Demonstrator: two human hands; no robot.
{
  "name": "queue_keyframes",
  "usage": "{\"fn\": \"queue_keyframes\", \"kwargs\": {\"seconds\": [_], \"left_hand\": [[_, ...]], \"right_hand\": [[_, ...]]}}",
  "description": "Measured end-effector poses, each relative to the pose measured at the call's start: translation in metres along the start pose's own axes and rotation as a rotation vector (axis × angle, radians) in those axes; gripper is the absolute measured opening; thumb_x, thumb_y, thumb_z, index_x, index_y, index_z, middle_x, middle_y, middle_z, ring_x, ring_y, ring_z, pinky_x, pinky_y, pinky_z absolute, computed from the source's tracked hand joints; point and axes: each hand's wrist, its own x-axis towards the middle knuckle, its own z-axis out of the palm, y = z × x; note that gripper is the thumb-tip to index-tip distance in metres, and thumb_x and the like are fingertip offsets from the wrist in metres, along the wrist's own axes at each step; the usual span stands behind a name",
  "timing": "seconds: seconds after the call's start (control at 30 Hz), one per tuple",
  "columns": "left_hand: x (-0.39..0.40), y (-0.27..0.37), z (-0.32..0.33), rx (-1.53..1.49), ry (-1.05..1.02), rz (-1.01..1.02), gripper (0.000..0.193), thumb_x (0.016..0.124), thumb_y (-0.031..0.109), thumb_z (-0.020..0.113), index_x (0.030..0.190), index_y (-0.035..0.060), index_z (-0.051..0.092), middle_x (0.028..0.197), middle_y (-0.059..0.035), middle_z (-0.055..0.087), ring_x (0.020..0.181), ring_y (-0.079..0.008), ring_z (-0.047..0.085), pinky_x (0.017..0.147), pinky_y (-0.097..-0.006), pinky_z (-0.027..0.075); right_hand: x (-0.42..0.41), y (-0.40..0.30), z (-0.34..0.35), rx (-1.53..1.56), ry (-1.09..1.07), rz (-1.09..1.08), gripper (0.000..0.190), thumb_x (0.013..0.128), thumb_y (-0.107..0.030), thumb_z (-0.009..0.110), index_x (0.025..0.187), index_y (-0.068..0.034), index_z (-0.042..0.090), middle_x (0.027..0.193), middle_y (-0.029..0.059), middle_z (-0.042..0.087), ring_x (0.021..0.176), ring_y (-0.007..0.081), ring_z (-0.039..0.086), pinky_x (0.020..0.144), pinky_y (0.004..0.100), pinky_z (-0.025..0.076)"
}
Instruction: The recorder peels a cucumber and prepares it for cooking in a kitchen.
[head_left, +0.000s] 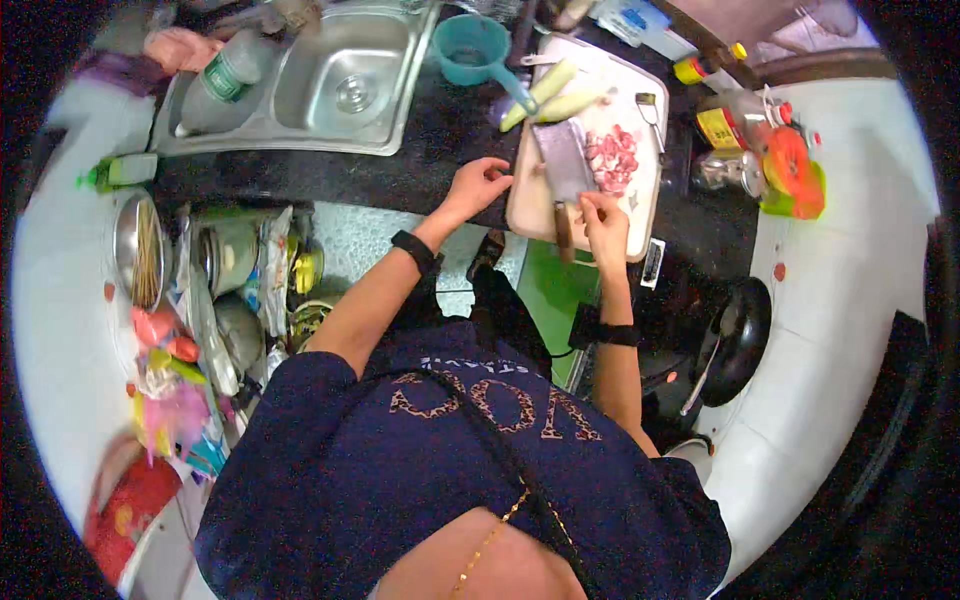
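A white cutting board (637, 217) lies on the dark counter. On it are a cleaver (564, 159) with a wooden handle (564, 234), chopped raw meat (613, 159), a peeler (649, 120) and pale green peeled vegetables (559, 101). My right hand (606, 225) is over the board beside the cleaver's handle. Its thumb and fingertips come together at the blade's heel, near the meat; whether they grip anything is unclear. Just off the board's left edge, my left hand (480, 187) hovers with curved fingers apart and nothing in them.
A teal plastic dipper (472, 49) reaches its handle over the board's far left corner. Left of it is a steel double sink (397, 112) with a large plastic bottle (232, 71) in one basin. Bottles and jars (731, 171) line the right side, with a black wok (739, 341) nearer me.
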Motion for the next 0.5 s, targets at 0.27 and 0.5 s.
{"fn": "queue_keyframes", "kwargs": {"seconds": [0.27,0.5], "left_hand": [[-0.123,-0.013,-0.094,-0.401,0.122,-0.245,0.038,0.08,0.033,0.061,0.108,0.0072,0.057,0.088,-0.0027,0.062,0.069,-0.0108,0.058,0.06,-0.0237,0.048],[-0.27,0.004,-0.113,-0.836,0.764,-0.239,0.034,0.083,0.03,0.058,0.108,0.0076,0.056,0.087,-0.0006,0.059,0.069,-0.0087,0.056,0.059,-0.0218,0.046]], "right_hand": [[-0.017,-0.052,0.109,-0.139,-0.531,-0.319,0.016,0.081,-0.014,0.056,0.088,-0.001,0.061,0.076,0.009,0.062,0.066,0.01,0.056,0.062,0.0244,0.045],[-0.034,-0.077,0.198,-0.281,-1.033,-0.693,0.01,0.079,-0.008,0.056,0.084,0.0,0.06,0.071,-0.0006,0.056,0.064,0.0063,0.048,0.057,0.0201,0.039]]}}
